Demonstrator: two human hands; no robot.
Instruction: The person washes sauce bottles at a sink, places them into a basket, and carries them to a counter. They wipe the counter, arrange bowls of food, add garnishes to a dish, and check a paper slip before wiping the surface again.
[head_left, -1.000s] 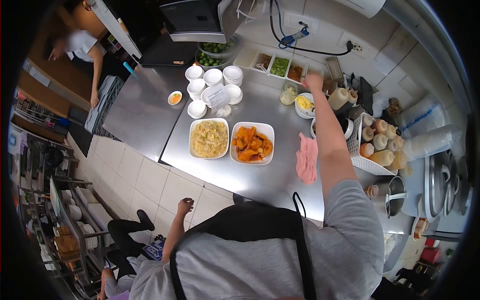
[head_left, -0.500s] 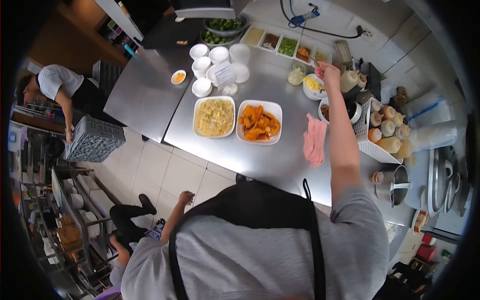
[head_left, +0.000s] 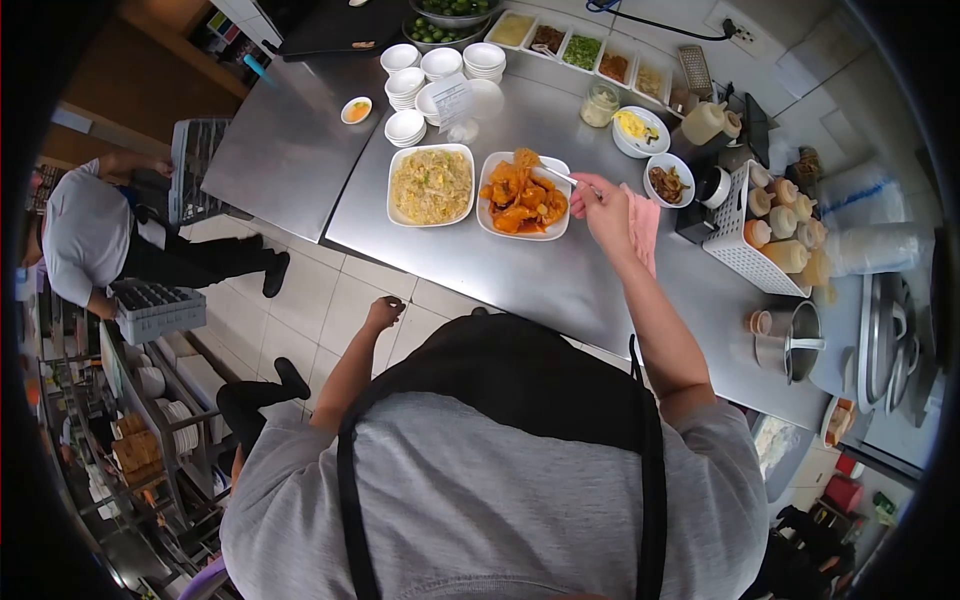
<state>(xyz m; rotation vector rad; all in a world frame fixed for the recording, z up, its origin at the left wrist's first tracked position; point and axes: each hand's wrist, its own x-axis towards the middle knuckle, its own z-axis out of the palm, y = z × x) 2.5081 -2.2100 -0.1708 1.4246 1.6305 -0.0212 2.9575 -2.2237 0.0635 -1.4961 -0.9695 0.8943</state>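
My right hand point(head_left: 603, 207) is closed around the handle of a spoon point(head_left: 556, 173). Orange-brown topping point(head_left: 527, 158) sits at the spoon's far end, over the square white dish of orange saucy food point(head_left: 518, 203). A similar dish of fried rice point(head_left: 431, 186) stands just left of it. Beside and partly behind my right wrist lies a pink cloth point(head_left: 643, 228). My left hand point(head_left: 385, 312) hangs over the floor in front of the table edge, its fingers curled and their grip unclear.
Stacked white bowls point(head_left: 405, 84), a topping tray point(head_left: 580, 50), a glass jar point(head_left: 600, 104) and bowls of yellow point(head_left: 640, 131) and brown food point(head_left: 668, 181) stand farther back. A basket of bottles point(head_left: 777, 232) is right. A co-worker point(head_left: 90, 225) carries grey crates at left.
My right hand has come from the topping tray to the saucy dish, bringing a loaded spoon. My left hand has risen slightly. The co-worker has turned and shifted with the crates.
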